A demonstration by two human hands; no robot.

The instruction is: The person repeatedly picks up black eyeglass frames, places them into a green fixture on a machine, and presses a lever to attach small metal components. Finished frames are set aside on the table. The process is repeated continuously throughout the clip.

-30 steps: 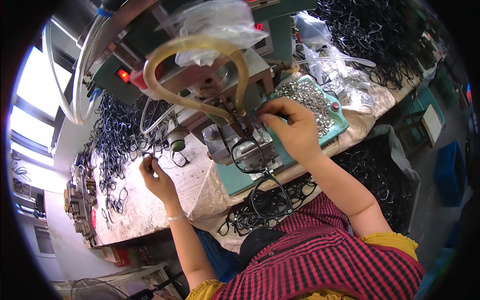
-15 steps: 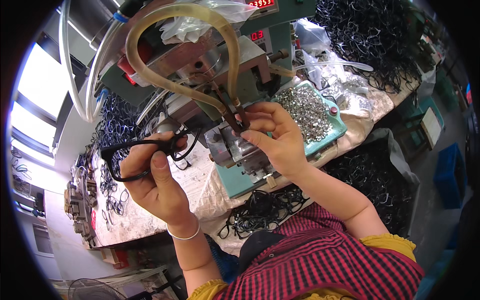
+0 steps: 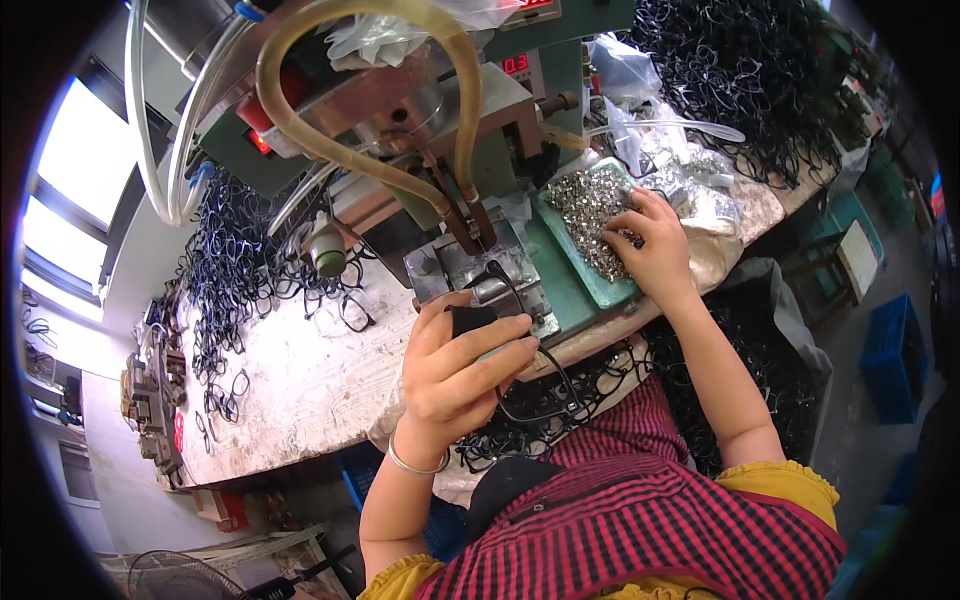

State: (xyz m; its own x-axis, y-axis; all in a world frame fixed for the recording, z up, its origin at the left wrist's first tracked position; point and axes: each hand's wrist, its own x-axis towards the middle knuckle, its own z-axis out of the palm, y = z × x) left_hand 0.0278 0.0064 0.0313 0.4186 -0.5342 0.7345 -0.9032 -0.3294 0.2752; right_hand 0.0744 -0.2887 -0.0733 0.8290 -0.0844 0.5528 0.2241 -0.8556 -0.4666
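Observation:
My left hand grips a black eyeglass frame in front of the machine's metal fixture. One dark end of it reaches up over the fixture, below two brown metal prongs. A rim hangs down to the right of my fingers. To the right, my right hand has its fingers curled down into a heap of small shiny metal pieces. These fill a green tray. Whether a piece is between the fingertips is too small to make out.
A thick yellowish hose loops above the fixture. Piles of black eyeglass frames lie at left, at far right and along the table's front edge. Clear plastic bags lie behind the tray. A blue crate stands on the floor.
My left hand has brought the eyeglass frame from the left to the front of the fixture. My right hand has left the prongs and moved right into the tray.

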